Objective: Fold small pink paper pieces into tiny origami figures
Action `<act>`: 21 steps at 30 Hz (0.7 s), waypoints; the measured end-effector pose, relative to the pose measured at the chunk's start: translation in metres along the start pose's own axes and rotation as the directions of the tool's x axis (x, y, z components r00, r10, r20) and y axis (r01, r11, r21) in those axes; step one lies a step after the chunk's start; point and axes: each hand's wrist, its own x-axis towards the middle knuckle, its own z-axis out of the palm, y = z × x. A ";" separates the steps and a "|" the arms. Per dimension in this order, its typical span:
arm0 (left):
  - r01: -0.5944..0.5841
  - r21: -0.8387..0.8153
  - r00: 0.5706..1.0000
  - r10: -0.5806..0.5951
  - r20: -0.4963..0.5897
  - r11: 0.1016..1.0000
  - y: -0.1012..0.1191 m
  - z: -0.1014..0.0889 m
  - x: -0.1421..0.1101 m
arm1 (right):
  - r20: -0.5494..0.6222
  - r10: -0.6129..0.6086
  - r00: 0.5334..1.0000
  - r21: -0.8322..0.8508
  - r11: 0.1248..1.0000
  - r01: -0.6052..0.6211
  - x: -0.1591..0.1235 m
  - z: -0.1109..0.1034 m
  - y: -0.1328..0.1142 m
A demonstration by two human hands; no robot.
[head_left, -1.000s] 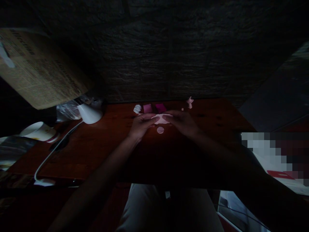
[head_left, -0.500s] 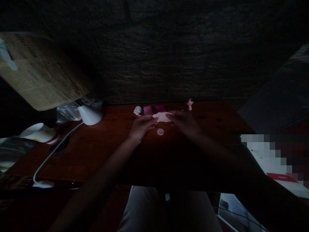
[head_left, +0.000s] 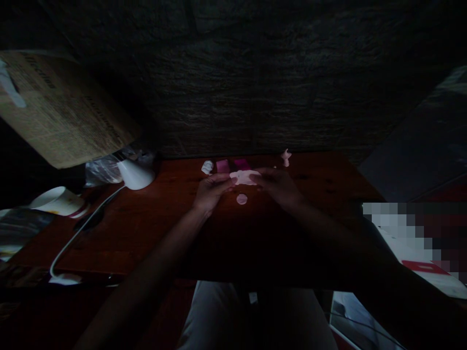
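Observation:
A flat, pale pink piece with a wavy edge, like modelling clay, is stretched between my two hands above the table. My left hand pinches its left end with the thumb on top. At the other end, my right hand grips it the same way, its fingers dark in shadow. Just below lies a small round pink disc on the wood. Behind my hands sit a crumpled white lump, a light pink square and a magenta square. Farther right stands a small pink forked shape.
The brown wooden table meets a dark stone-like wall. On the left are a white lamp base with its cord, a paper cup, a clear plastic bag and a large printed brown lampshade-like piece. A white and red box is at right.
Both hands keep their hold on the pink clay piece, with only a tiny shift of the fingers. The whole view has moved slightly; the things on the table stay in place.

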 end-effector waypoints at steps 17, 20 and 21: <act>0.061 -0.044 0.998 -0.062 -0.020 0.997 0.001 0.002 -0.001 | 0.048 -0.020 0.999 0.027 0.999 0.018 0.000 0.002 0.004; 0.059 -0.043 0.998 -0.059 -0.008 0.997 0.000 0.001 0.000 | 0.035 -0.045 0.998 0.029 0.999 0.044 0.000 0.002 0.003; 0.059 -0.042 0.998 -0.059 -0.005 0.997 0.000 0.001 0.000 | 0.018 -0.057 0.998 0.017 0.998 0.057 0.000 0.002 0.003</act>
